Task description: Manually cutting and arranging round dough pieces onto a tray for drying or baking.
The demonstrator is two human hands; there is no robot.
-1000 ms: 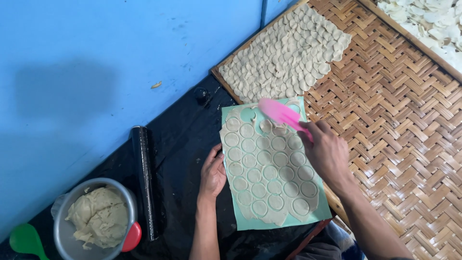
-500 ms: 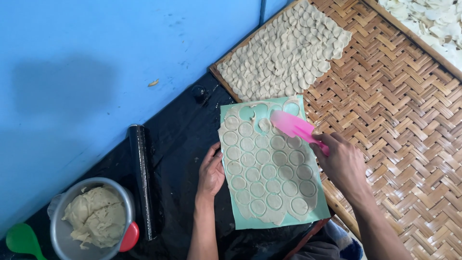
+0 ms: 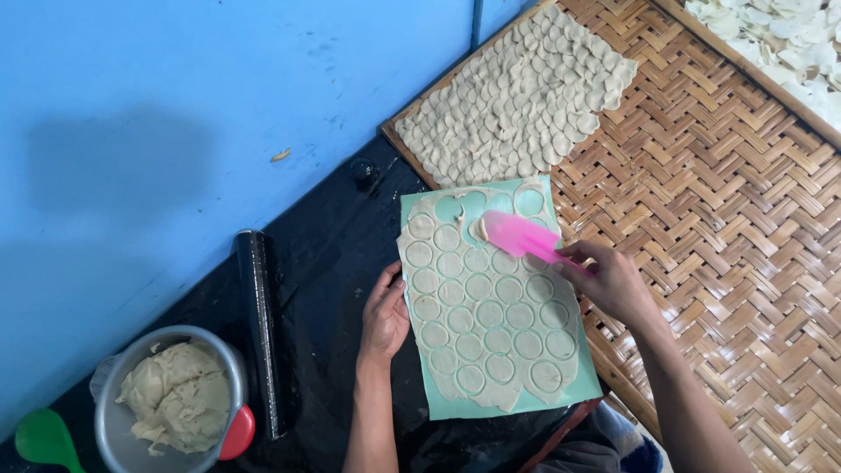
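A pink spatula [image 3: 519, 236] is gripped by the right hand [image 3: 613, 282]; the dough sheet [image 3: 489, 302] (circle-cut) is steadied by the flat, unclenched left hand [image 3: 386, 315].

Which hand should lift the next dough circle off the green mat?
Probably the right hand: it holds the pink scraper, whose blade lies at the top of the cut dough sheet. The left hand is pressed flat on the green mat's left edge, steadying it.

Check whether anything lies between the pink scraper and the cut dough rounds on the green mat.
Nothing visible does. The right hand holds the pink scraper, its blade already on the dough sheet near the mat's far end, a small dough piece at its tip. The left hand rests on the green mat's left edge, clear of the blade.
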